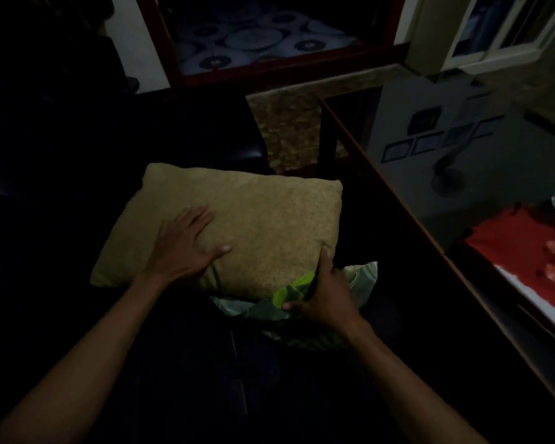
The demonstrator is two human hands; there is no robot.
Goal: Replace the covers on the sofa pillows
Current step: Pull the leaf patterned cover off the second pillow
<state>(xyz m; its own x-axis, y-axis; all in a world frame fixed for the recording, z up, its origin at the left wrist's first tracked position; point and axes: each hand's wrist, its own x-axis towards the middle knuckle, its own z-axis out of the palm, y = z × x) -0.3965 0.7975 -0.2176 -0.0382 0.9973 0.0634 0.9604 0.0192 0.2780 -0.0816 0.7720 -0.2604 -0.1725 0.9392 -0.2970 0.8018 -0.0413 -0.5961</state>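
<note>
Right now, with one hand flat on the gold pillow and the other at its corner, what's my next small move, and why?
Probably slide the gold pillow aside with your left hand. It lies on top of the green fabric, pinning it, while your right hand rests at the pillow's near corner, on that fabric. Whether the green piece is a cover is too dim to tell.

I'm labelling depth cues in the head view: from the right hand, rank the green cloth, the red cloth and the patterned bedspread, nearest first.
From the right hand:
1. Green cloth, touching its thumb, under the pillow's near corner.
2. Red cloth, to the right on the table.
3. Patterned bedspread, far at the top.
</note>
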